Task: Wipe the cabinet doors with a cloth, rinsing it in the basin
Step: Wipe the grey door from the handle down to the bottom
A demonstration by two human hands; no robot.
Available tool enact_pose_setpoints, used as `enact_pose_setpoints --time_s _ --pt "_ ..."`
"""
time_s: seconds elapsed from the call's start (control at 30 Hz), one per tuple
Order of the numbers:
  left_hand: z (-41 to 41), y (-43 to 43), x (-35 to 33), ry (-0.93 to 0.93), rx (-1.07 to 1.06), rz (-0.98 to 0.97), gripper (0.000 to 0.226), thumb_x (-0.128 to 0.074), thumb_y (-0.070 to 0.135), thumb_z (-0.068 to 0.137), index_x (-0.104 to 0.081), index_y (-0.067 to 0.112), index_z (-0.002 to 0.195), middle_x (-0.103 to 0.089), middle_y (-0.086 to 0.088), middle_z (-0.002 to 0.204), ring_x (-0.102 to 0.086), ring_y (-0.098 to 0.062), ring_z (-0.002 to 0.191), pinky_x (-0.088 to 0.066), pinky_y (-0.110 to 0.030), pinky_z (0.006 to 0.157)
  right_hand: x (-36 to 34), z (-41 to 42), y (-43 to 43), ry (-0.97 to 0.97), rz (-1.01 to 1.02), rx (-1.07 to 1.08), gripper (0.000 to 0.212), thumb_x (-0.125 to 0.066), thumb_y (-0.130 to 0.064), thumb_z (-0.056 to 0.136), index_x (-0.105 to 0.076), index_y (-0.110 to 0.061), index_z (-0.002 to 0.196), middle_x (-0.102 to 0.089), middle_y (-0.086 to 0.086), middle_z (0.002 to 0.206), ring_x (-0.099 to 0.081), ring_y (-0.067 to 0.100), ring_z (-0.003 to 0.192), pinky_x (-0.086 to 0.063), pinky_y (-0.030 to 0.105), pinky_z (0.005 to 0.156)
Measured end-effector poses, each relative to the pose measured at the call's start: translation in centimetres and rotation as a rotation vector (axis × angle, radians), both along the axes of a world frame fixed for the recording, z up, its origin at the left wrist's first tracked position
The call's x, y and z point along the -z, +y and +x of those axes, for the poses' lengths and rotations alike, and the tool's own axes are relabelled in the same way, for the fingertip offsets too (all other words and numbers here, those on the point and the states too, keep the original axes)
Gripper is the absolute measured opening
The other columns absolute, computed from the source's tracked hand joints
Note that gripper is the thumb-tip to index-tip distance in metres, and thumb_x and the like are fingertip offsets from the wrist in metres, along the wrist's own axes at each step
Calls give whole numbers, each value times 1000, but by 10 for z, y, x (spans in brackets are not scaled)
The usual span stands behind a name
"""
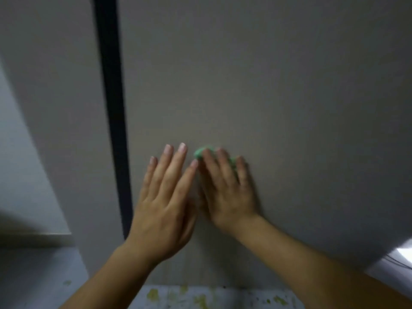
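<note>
We are in the wiping step, with both hands up against the grey cabinet door (pixel 267 85) near the middle of the view. Our right hand (pixel 229 195) lies flat, fingers straight and slightly spread, pressing the green cloth (pixel 199 153) against the panel. The cloth is almost wholly hidden under the palm and fingers; only a small bunch peeks out at about eleven o'clock of that hand, past the fingertips, with a sliver more between two fingers. Our left hand (pixel 165 204) sits just beside it at nine o'clock, fingers straight and close together, holding nothing. The view is too blurred for us to tell whether it touches the door or hovers just off it. Further out at nine o'clock a dark vertical gap (pixel 111 85) parts this door from the neighbouring door (pixel 55 74). At six o'clock, below the door, runs a pale surface flecked with yellow-green spots (pixel 200 297). No basin shows. We judge that the broad stretch of panel from ten round to two o'clock above the hands may yet need covering, though the surface does not tell us which parts are wet. The next move calls for firm, flat pressure so the cloth does not slip from under the fingers, overlapping strokes across the panel, and in time a trip to the basin to rinse.
</note>
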State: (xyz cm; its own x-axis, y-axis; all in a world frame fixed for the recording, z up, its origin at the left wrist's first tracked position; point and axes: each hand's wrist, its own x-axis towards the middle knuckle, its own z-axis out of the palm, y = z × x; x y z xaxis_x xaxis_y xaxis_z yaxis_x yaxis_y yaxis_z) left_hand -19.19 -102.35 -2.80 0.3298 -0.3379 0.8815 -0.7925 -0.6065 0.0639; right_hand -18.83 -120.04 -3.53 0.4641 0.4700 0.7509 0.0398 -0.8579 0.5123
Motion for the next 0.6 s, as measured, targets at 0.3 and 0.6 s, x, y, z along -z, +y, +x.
enact_pose_setpoints --time_s 0.3,0.6 --pt "-23 -102 -36 -60 52 242 66 -49 12 87 -41 10 152 -22 -19 165 -13 -41 156 -11 -60 124 3 -63 -189 -235 543 167 71 -26 -44 102 -16 -2 159 -19 24 162 -14 44 152 -9 60 123" --pt "-34 -189 -58 -150 138 450 65 -45 20 91 -38 6 154 -21 -18 166 -11 -39 156 -6 -57 125 41 -68 -206 -87 376 23 61 -23 -43 106 -9 -22 162 2 -2 171 0 23 157 3 47 126"
